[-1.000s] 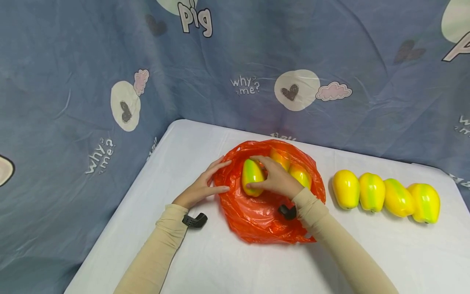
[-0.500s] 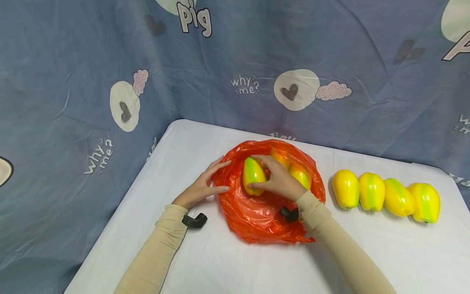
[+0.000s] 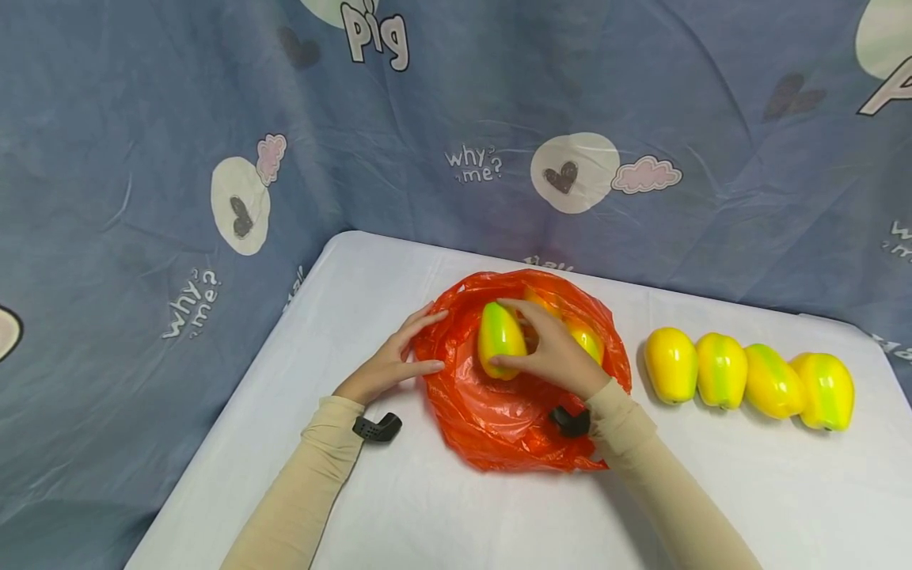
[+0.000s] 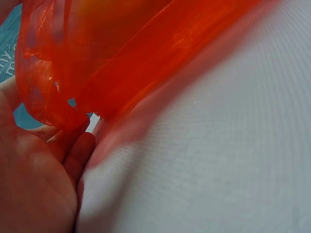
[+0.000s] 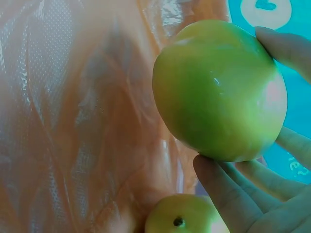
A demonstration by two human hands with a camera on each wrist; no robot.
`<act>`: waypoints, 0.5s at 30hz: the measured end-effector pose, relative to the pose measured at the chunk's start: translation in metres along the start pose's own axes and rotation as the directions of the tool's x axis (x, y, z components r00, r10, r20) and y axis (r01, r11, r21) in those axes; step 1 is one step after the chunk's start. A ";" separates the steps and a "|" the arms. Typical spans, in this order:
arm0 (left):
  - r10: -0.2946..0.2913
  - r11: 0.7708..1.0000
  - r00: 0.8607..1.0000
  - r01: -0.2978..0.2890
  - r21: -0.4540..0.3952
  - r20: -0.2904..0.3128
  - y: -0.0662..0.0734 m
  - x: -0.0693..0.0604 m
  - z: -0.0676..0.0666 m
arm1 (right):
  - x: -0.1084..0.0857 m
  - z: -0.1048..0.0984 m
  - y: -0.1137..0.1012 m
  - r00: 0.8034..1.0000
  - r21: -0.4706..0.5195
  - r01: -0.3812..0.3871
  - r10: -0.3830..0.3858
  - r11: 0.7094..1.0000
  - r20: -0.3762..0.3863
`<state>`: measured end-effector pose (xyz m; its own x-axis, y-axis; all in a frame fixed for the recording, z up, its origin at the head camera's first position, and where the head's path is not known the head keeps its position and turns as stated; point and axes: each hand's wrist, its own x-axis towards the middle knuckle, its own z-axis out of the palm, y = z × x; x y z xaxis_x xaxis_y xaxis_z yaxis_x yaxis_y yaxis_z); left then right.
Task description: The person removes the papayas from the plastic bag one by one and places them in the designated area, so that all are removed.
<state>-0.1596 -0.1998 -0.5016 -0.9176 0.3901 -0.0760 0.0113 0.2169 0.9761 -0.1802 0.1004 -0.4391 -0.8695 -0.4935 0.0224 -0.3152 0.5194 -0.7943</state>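
A yellow-green mango (image 3: 501, 342) is gripped between the thumb and fingers of my right hand (image 3: 549, 348), over the opening of a red plastic bag (image 3: 499, 427). The right wrist view shows the thumb on one side of the mango (image 5: 218, 92) and fingertips on the other. Two more mangoes, the nearer one (image 3: 586, 342) clearer than the one behind, lie inside the bag, partly covered by the right hand. At the bag's left rim my left hand (image 3: 385, 364) touches the red plastic, its thumb and fingers spread apart; some fingertips are behind the film in the left wrist view.
Several yellow mangoes, one of them the leftmost mango (image 3: 671, 366), stand in a row to the right of the bag. All rest on a white-covered table (image 3: 427, 514). A blue printed cloth (image 3: 442, 95) hangs behind and to the left. Each wrist carries a black device.
My right hand has moved slightly to the right with the mango in its grip. The left hand stays at the bag's rim, and the row of mangoes is unmoved.
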 end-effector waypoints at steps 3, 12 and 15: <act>-0.004 1.000 1.000 0.004 -0.002 0.001 0.000 0.000 0.000 | -0.004 -0.002 -0.001 1.000 0.019 0.003 -0.003 1.000 -0.009; -0.007 1.000 1.000 0.007 0.003 0.000 -0.001 0.001 -0.001 | -0.018 -0.005 0.000 0.999 0.095 0.005 -0.001 0.996 -0.041; -0.006 1.000 1.000 0.006 0.004 -0.001 -0.002 0.000 -0.001 | -0.023 -0.007 0.000 0.998 0.123 0.001 0.006 0.992 -0.061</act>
<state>-0.1601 -0.2006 -0.5033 -0.9179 0.3883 -0.0813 0.0080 0.2230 0.9748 -0.1624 0.1163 -0.4353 -0.8932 -0.4464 0.0545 -0.2669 0.4287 -0.8631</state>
